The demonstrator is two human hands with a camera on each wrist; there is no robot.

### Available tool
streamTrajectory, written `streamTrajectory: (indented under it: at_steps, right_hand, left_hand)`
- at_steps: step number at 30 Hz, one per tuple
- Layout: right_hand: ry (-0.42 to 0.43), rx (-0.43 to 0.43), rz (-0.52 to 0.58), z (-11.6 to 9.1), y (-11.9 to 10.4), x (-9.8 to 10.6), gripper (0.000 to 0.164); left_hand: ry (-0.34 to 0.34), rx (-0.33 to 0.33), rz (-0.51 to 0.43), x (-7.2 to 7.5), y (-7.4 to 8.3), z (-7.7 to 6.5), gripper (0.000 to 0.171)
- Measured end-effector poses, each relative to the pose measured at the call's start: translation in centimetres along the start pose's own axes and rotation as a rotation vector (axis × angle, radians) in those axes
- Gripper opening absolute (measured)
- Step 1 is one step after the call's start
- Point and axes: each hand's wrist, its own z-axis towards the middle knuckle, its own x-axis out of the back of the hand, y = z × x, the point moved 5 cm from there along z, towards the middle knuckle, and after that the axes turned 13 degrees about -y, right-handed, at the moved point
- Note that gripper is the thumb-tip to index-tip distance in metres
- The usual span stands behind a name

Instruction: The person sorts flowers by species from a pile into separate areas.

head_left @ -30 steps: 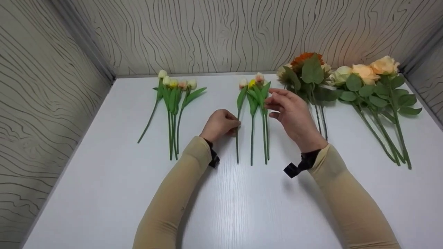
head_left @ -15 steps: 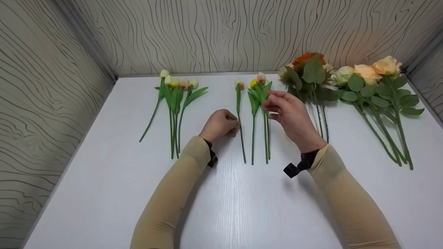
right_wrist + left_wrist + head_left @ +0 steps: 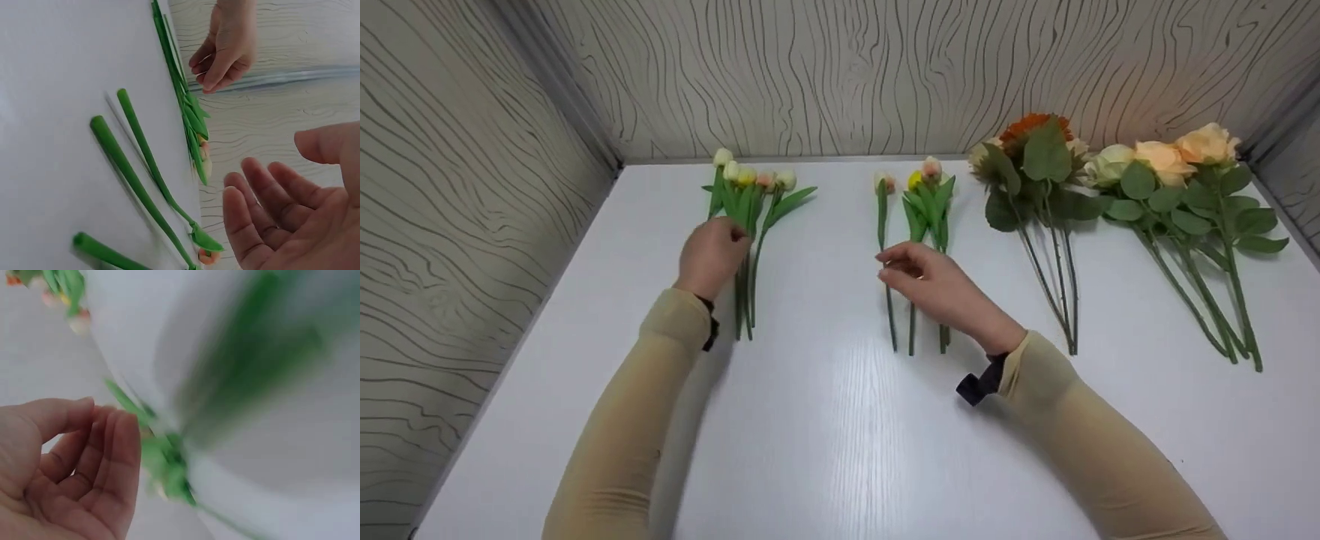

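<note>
My left hand [image 3: 712,257] is above the left bunch of tulips [image 3: 745,204], covering part of their stems. In the left wrist view its fingers [image 3: 121,450] bend loosely, the thumb comes near the fingertips, and nothing is held. My right hand [image 3: 941,289] hovers over the stems of the middle tulips, fingers relaxed and thumb apart in the right wrist view, with nothing in it. Just beyond its fingertips lies a single pale pink tulip [image 3: 882,214]. Beside that one, yellow and pink tulips [image 3: 937,206] lie partly under the hand.
To the right lie an orange flower [image 3: 1035,127] among pale blooms and broad leaves, and then peach roses [image 3: 1207,144] on long stems. All rest on a white table [image 3: 810,420]. Wood-patterned panels [image 3: 840,82] stand behind it and at the left.
My left hand has let go of the single tulip's stem and moved left to the other bunch. That tulip's stem end shifted right earlier. My right hand has moved left and toward me.
</note>
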Motion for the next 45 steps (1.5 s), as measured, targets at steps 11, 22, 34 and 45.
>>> streamTrajectory:
  at_steps: [11,22,34,45]
  right_hand:
    - [-0.169,0.03,-0.318,-0.2,-1.3,-4.7,0.043]
    - [-0.144,0.067,-0.325,0.0,-1.3,-5.0,0.038]
    - [-0.116,0.065,-0.332,0.0,-1.2,-4.2,0.036]
    - [-0.005,0.052,-0.232,-0.1,-1.2,-1.8,0.028]
  left_hand:
    - [0.097,0.151,0.12,3.2,-7.4,-1.8,0.026]
    - [0.105,0.15,0.197,2.6,-6.8,-1.2,0.022]
    - [0.065,0.177,0.134,3.4,-8.2,-1.6,0.027]
    - [0.011,0.033,-0.279,4.8,-5.2,-3.9,0.03]
